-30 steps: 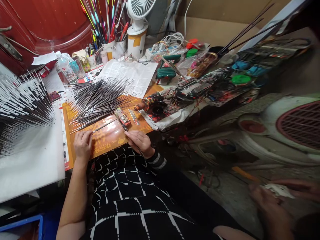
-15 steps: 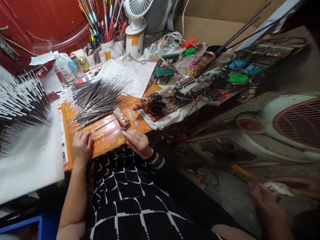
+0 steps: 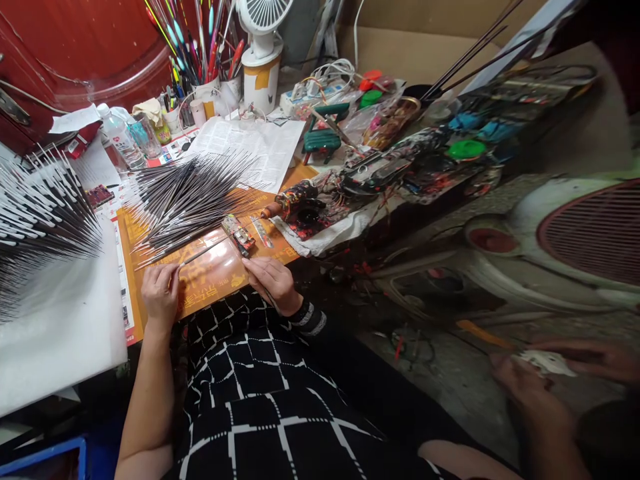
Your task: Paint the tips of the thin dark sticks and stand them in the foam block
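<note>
L hand (image 3: 160, 293) fingers clench a thin stick (image 3: 205, 250) over the orange mat (image 3: 210, 287). R hand (image 3: 270, 283) fingers pinch a thin rod (image 3: 274, 300). Big pile of sticks (image 3: 190, 200) sits on mat; more white-tip sticks (image 3: 45, 213) are left of it.

One head-worn camera looks forward and down from close above the person's left hand (image 3: 160, 293) and right hand (image 3: 273, 283), with the orange mat (image 3: 215, 287) near and the red door (image 3: 100, 40) at far left.
</note>
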